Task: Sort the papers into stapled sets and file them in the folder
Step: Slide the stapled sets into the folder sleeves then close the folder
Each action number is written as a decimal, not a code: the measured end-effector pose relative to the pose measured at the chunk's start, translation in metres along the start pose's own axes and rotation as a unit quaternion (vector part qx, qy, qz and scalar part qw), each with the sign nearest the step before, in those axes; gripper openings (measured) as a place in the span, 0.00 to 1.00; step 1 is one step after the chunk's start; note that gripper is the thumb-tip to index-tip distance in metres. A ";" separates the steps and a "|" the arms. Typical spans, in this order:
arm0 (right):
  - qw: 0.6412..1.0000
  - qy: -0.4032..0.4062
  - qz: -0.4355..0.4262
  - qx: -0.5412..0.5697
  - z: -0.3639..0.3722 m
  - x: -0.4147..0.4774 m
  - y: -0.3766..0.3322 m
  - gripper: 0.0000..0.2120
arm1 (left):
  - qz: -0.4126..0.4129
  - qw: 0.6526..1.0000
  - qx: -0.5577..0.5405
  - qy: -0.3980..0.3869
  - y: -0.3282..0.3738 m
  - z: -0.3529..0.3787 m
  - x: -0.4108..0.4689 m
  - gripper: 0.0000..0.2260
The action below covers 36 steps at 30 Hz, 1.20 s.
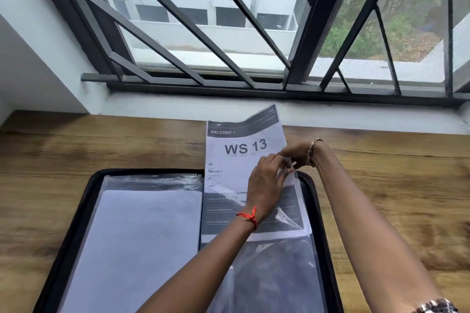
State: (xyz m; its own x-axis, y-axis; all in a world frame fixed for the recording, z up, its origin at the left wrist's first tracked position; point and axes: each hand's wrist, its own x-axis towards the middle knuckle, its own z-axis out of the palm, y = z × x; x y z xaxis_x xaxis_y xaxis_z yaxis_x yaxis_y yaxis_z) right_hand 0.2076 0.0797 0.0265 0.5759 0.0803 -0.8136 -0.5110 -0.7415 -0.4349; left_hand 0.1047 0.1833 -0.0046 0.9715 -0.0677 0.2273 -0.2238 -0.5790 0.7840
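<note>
Paper set (244,147) headed WS 13, lower half inside right clear sleeve (274,262) of open black folder (76,211). Left hand (264,185) pinches its edge, right hand (297,155) pinches sleeve mouth, apparently to keep it open.

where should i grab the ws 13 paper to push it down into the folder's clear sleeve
Pinch the WS 13 paper by its right edge just above the clear sleeve, coming from the right. Its upper half sticks out free past the folder rim and its lower half is in the sleeve, so that edge is open. The left hand and right hand pinch there.
</note>
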 end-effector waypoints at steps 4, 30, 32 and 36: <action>0.985 0.106 -0.048 0.125 0.005 0.013 0.009 0.20 | 0.033 0.999 0.039 -0.008 -0.011 -0.007 -0.016 0.14; 0.891 0.197 -0.199 -0.357 0.063 0.034 -0.056 0.25 | 0.021 0.922 0.324 -0.211 -0.044 -0.052 -0.192 0.35; 0.881 0.216 -0.196 -0.374 0.064 0.035 -0.058 0.19 | 0.010 0.922 0.322 -0.213 -0.042 -0.046 -0.193 0.35; 0.867 0.226 -0.220 -0.386 0.062 0.022 -0.060 0.14 | -0.008 0.920 0.327 -0.217 -0.036 -0.037 -0.189 0.37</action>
State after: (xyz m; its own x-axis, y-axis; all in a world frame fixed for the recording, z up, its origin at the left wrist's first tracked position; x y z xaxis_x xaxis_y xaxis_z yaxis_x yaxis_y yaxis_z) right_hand 0.2116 0.1667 0.0103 0.8873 0.3280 -0.3241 0.3000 -0.9444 -0.1343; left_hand -0.0742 0.2475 -0.0545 0.9458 -0.2908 -0.1447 -0.2519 -0.9379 0.2385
